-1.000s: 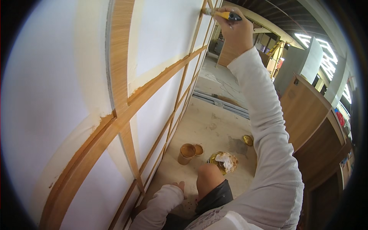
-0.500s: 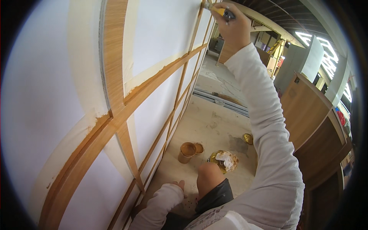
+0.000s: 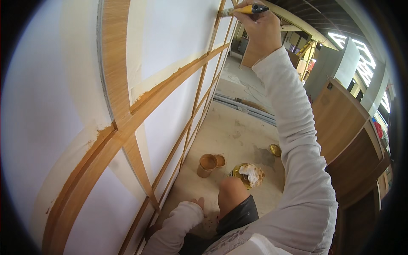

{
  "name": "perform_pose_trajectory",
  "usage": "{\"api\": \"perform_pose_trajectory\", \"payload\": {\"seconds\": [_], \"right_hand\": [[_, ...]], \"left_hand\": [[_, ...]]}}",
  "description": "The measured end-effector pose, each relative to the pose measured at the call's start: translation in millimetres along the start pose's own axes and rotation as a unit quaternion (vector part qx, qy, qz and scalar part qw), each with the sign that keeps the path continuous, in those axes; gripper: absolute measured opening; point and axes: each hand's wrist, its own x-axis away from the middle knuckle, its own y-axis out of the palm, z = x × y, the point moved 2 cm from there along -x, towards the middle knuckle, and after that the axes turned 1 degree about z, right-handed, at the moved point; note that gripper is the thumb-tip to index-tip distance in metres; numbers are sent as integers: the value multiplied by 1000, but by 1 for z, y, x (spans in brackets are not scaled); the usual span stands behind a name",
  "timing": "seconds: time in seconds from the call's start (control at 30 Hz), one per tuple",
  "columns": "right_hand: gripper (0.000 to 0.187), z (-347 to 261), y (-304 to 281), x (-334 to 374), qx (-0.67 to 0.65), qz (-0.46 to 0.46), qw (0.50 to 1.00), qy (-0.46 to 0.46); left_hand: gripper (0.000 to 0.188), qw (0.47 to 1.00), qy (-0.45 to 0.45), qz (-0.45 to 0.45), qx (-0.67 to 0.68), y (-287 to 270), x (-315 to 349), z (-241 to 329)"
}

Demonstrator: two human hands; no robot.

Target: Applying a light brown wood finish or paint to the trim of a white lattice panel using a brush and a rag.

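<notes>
Up high, my right hand (image 3: pixel 262 29) grips a paintbrush (image 3: pixel 250 8) with a yellow, black-ended handle. Its bristles point left and meet a narrow upright wood strip on the lattice panel (image 3: pixel 170 88). That panel has brown wooden bars around white panes, with pale masking tape along several bar edges. Low in the view, my left hand (image 3: pixel 199 202) is beside my bent knee, close to the panel's foot. The sleeve covers most of it, so its grip is unclear. A cup of brown stain (image 3: pixel 207 165) stands on the board floor ahead of my knee.
A smaller container (image 3: pixel 220 160) of brown liquid touches the cup. To its right, a white rag (image 3: pixel 251 175) lies on an open tin. A round gold lid (image 3: pixel 275 149) is farther right. Metal rails (image 3: pixel 244 108) cross the floor ahead; wooden cabinets (image 3: pixel 346 114) line the right side.
The brush has turned in my right hand, so more of its handle and its bristles show. The hand has shifted slightly; my view of the panel has moved a little. My left hand stays put.
</notes>
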Motion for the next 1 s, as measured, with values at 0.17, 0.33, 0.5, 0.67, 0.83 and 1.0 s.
{"api": "perform_pose_trajectory", "payload": {"seconds": [0.17,0.33,0.5,0.67,0.83,1.0], "right_hand": [[13,-8,2,5,160,54,979,-111],[17,9,0,41,186,1,940,-287],[23,36,-32,103,18,3,995,-98],[11,62,-35,227,-35,-112,962,245],[14,147,-12,392,73,-358,807,464],[25,198,-5,488,77,-441,786,426]], "left_hand": [[39,1000,4,0,-11,0,2,2],[42,1000,-12,-5,-5,1,11,3],[44,996,-58,-59,34,-53,59,22],[52,998,29,60,-3,-31,31,9],[66,1000,2,9,-23,-14,11,9],[63,999,-12,-25,17,-15,18,23]]}}
